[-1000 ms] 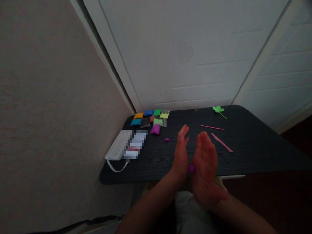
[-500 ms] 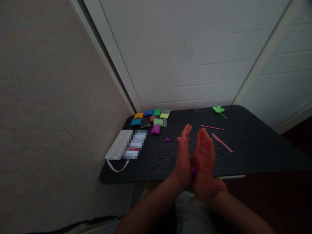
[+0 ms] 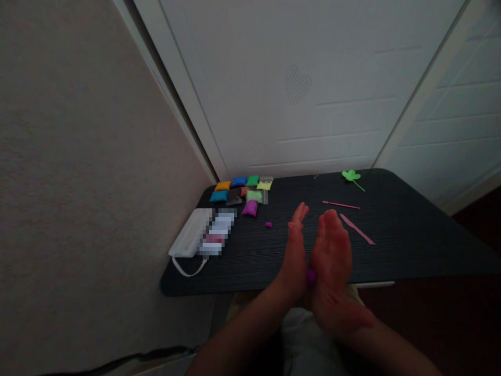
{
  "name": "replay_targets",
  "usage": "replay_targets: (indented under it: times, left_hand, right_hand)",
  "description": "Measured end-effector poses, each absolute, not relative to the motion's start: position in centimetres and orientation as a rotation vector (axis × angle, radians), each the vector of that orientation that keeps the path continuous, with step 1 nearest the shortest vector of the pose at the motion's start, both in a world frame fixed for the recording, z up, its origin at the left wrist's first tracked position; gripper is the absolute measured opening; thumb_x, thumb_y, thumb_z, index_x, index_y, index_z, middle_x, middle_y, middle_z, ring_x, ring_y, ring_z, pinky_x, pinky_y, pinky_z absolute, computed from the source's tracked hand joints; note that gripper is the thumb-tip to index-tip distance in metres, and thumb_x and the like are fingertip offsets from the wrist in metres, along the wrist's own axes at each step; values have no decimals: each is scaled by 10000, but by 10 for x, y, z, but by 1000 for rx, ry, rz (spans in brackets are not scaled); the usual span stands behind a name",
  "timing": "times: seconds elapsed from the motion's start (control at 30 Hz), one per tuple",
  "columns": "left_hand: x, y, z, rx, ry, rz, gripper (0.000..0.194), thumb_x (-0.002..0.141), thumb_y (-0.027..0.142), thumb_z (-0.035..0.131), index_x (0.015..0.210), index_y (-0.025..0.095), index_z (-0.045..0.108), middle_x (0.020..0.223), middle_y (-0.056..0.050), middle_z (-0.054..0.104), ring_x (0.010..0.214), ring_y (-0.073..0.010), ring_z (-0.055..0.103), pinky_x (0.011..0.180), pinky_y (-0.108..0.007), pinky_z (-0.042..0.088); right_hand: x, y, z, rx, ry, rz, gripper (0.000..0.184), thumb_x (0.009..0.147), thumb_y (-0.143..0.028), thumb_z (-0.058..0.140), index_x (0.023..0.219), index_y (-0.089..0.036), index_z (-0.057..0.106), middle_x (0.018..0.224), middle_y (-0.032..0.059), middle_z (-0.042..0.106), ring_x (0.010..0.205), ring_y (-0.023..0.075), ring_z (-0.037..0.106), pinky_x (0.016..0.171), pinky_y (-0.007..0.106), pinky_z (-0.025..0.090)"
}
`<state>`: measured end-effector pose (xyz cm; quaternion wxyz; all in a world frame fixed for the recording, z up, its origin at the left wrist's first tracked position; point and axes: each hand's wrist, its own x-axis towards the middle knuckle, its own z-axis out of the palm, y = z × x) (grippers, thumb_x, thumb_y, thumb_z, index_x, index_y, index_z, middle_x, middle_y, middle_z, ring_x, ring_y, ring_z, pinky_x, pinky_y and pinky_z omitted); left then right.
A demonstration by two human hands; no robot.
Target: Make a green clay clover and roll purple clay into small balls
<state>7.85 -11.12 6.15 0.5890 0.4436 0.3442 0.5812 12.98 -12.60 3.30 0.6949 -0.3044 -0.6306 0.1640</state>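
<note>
Over the table's front edge, my left hand (image 3: 295, 266) and my right hand (image 3: 332, 271) face each other palm to palm, fingers stretched out straight. Pinned between the lower parts of the two palms is a purple clay ball (image 3: 311, 277), partly hidden by them. A smaller purple clay piece (image 3: 269, 225) lies on the table to the left of my hands. Behind it sits a purple clay packet (image 3: 250, 208). Nearest my right hand are a pink modelling knife (image 3: 356, 228) and a thin pink stick tool (image 3: 340, 204).
Several coloured clay packets (image 3: 219, 196) lie at the back left of the black table (image 3: 410, 235). In front of them are a white power bank (image 3: 192, 232) with a cable and a blurred phone (image 3: 218, 232). A green clover shape (image 3: 351, 176) rests at the back right.
My right hand has slid slightly to the right and down against the left, its thumb side turning lower. The purple clay ball shows a little more between the palms.
</note>
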Motion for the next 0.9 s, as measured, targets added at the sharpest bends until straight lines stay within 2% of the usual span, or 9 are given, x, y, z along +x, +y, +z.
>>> replay_targets:
  times: [0.17, 0.27, 0.37, 0.63, 0.8, 0.9]
  left_hand:
    - [81, -106, 46, 1069, 886, 1326, 538, 849, 500, 131, 1256, 234, 362, 1373, -15, 311, 1281, -146, 215, 1070, -333, 116]
    - [82, -106, 40, 1101, 902, 1314, 530, 847, 504, 143, 1253, 245, 364, 1368, -15, 321, 1280, -152, 217, 1068, -341, 123]
    - [82, -108, 37, 1136, 904, 1298, 522, 851, 492, 133, 1262, 251, 347, 1358, -19, 338, 1271, -150, 238, 1065, -344, 133]
    - [82, -105, 32, 1255, 1004, 1319, 472, 865, 451, 154, 1245, 264, 362, 1340, -19, 364, 1260, -154, 262, 1056, -361, 157]
    - [77, -109, 38, 1380, 1096, 1334, 425, 877, 394, 193, 1237, 250, 366, 1331, -24, 370, 1247, -147, 283, 1045, -345, 195]
    - [74, -114, 42, 1444, 1112, 1310, 423, 880, 373, 202, 1257, 237, 336, 1346, -37, 347, 1248, -145, 279, 1040, -340, 208]
  right_hand:
    - [132, -132, 59, -572, -1355, 369, 664, 757, -650, 27, 1325, -329, 150, 1409, -25, 156, 1300, 314, 94, 963, 578, 249]
    - [132, -130, 65, -632, -1358, 314, 713, 737, -603, -131, 1337, -298, 103, 1415, -30, 124, 1305, 293, 85, 990, 560, 226]
    - [130, -124, 68, -724, -1355, 212, 757, 701, -599, -194, 1342, -277, 47, 1413, -11, 109, 1304, 292, 91, 1010, 559, 180]
    - [130, -127, 69, -557, -1304, 300, 702, 738, -634, -65, 1317, -317, 173, 1395, -20, 192, 1303, 298, 95, 1007, 601, 107]
    - [131, -125, 72, -489, -1232, 319, 685, 744, -659, 64, 1307, -305, 230, 1388, -14, 225, 1302, 298, 95, 1021, 587, 39]
    - [132, -118, 74, -512, -1218, 276, 688, 749, -646, 53, 1308, -287, 235, 1380, -5, 243, 1299, 288, 124, 1025, 575, 55]
